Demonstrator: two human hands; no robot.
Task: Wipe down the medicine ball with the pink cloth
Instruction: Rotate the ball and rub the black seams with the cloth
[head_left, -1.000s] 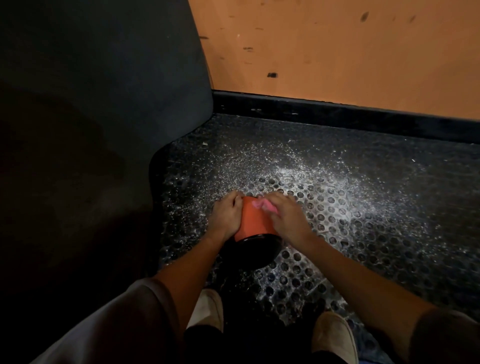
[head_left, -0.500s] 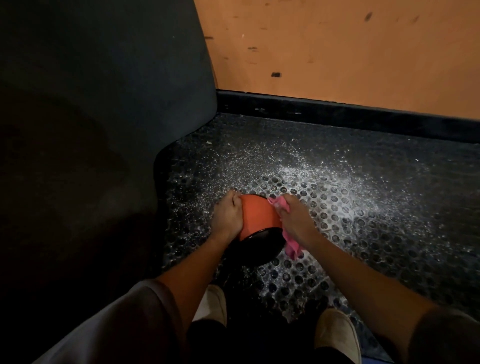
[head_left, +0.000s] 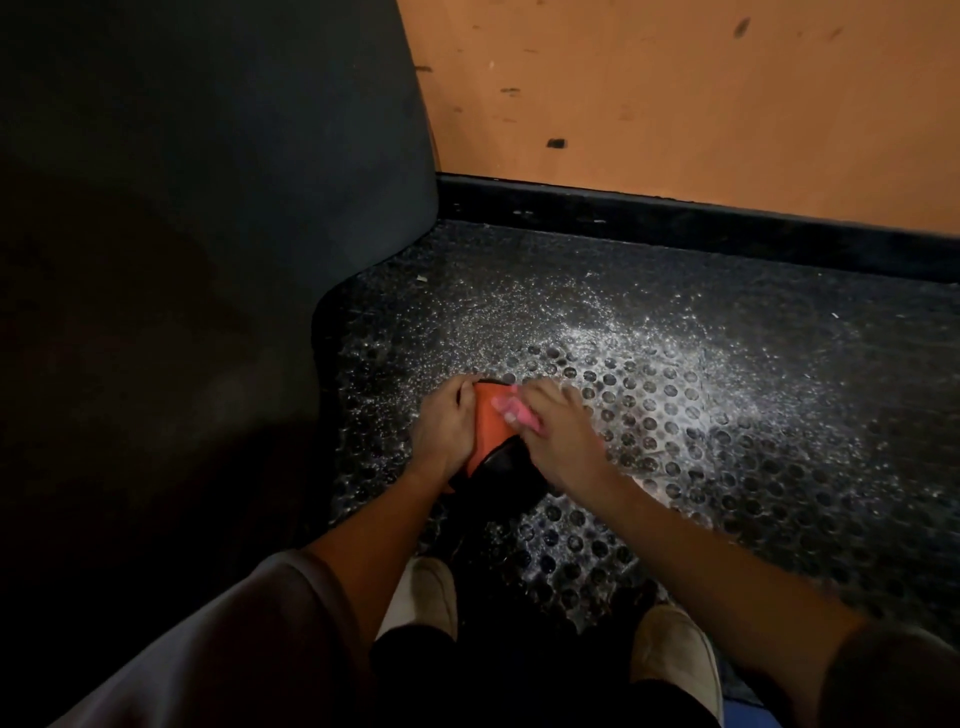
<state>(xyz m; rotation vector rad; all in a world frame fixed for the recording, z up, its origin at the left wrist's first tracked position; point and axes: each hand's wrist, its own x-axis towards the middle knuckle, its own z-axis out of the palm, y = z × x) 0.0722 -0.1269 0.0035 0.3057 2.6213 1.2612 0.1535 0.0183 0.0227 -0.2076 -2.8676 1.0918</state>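
The medicine ball (head_left: 491, 431) rests on the studded rubber floor, orange on its far half and black on its near half. My left hand (head_left: 444, 426) clasps its left side, fingers curled over the top edge. My right hand (head_left: 558, 434) lies across the ball's upper right and presses the pink cloth (head_left: 514, 413) onto the orange part. Only a small bunch of the cloth shows beside my fingers; the rest is hidden under the hand.
A tall dark padded panel (head_left: 208, 260) rises at the left. An orange wall (head_left: 675, 93) with a black baseboard (head_left: 675, 228) closes off the back. White dust (head_left: 649, 343) speckles the floor. My two light shoes (head_left: 428, 597) (head_left: 675, 660) stand just below the ball.
My right hand has swept back up from the ball's right side onto its top, bunching the hanging cloth under the fingers. My left hand keeps its hold on the left side.
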